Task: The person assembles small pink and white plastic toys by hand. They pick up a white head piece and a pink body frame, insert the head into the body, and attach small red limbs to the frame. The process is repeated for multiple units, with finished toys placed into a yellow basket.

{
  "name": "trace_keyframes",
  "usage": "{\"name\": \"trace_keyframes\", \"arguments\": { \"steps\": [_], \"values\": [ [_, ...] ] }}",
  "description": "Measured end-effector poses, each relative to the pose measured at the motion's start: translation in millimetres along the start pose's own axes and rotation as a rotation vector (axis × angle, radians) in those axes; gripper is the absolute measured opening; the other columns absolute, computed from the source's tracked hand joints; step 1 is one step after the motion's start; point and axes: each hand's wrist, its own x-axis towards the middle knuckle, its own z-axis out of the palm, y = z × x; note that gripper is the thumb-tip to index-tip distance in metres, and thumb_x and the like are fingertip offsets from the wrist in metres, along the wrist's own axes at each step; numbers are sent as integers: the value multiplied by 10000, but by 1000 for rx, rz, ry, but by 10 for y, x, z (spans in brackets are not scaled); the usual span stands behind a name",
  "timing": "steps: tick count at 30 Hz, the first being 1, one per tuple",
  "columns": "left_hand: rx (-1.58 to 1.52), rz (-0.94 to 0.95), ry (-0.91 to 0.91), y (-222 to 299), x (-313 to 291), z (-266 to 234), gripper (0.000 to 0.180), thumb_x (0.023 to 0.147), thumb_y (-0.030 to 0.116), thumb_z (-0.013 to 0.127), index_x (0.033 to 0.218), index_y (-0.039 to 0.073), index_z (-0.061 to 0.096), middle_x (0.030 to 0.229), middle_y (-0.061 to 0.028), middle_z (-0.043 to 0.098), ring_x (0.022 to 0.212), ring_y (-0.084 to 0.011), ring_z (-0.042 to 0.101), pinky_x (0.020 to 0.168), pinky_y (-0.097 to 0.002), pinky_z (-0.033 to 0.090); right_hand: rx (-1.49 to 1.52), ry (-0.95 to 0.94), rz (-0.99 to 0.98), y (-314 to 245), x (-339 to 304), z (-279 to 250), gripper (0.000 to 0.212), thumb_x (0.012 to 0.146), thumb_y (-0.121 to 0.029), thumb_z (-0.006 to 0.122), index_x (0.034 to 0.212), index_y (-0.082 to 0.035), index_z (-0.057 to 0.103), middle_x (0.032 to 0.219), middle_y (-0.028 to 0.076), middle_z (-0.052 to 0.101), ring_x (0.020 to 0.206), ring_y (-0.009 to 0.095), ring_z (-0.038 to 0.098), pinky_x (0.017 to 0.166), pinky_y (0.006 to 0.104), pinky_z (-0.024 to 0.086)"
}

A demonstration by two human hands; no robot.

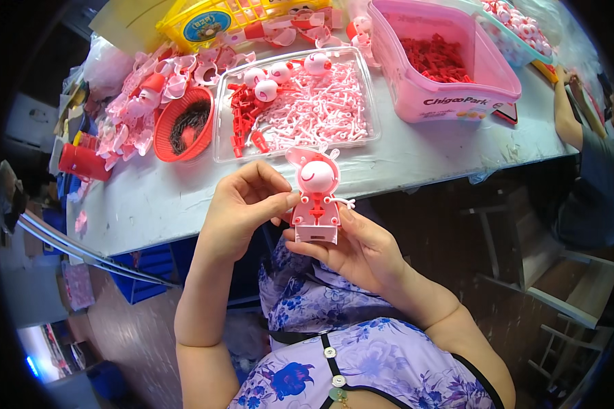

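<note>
I hold a small pink plastic pig-shaped toy figure (315,198) in front of me, just below the table's edge. It has a round pale head, a red inner frame and thin white arms. My right hand (358,249) cradles its base from below. My left hand (242,204) touches its left side, thumb tip pressed near the figure's waist. A clear shallow tray (224,146) on the table holds white limb pieces, red frames and round pale heads.
A red round basket (183,125) with dark small parts and a heap of pink shells (133,109) lie left. A pink tub (450,95) of red parts stands right, a yellow basket (205,20) behind. Another person's arm (567,109) rests at the far right.
</note>
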Motion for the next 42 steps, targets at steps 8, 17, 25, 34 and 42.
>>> {"name": "trace_keyframes", "arguments": {
  "steps": [8, 17, 25, 34, 42],
  "values": [
    [15, 28, -30, 33, 10, -1, 174, 797, 79, 751, 870, 33, 600, 810, -44, 661, 707, -82, 626, 605, -210, 494, -7, -57, 5, -52, 0, -14, 542, 1000, -279, 454, 1389, 66, 300, 1356, 224, 443, 1279, 362, 448, 1110, 459, 352],
    [116, 70, 54, 172, 108, -96, 135, 862, 131, 673, 944, 34, 630, 798, -7, 624, 698, -45, 543, 582, -194, 412, -21, -30, -57, -214, -93, -64, 576, 981, -265, 504, 1395, 69, 283, 1373, 243, 423, 1280, 378, 447, 1089, 448, 380],
    [639, 338, 646, 430, 577, -1392, 199, 890, 127, 638, 1050, 11, 660, 862, -31, 666, 741, -82, 599, 650, -208, 462, -132, 35, -159, -288, -204, -3, 585, 991, -312, 461, 1411, 57, 290, 1398, 290, 389, 1255, 395, 473, 1060, 449, 420],
    [1130, 107, 540, 336, 823, -1550, 197, 770, 87, 711, 941, -12, 710, 794, -114, 704, 731, -162, 667, 710, -298, 517, -187, 46, -131, -314, -207, 24, 633, 960, -338, 523, 1403, 53, 297, 1381, 235, 437, 1264, 347, 479, 1076, 425, 407],
    [1321, 21, 518, 317, 746, -1496, 178, 755, 88, 703, 911, 2, 710, 757, -134, 690, 721, -193, 674, 684, -327, 513, -177, 44, -127, -271, -170, 11, 604, 973, -314, 494, 1401, 63, 295, 1377, 241, 439, 1267, 351, 475, 1076, 427, 405]
  ]
}}
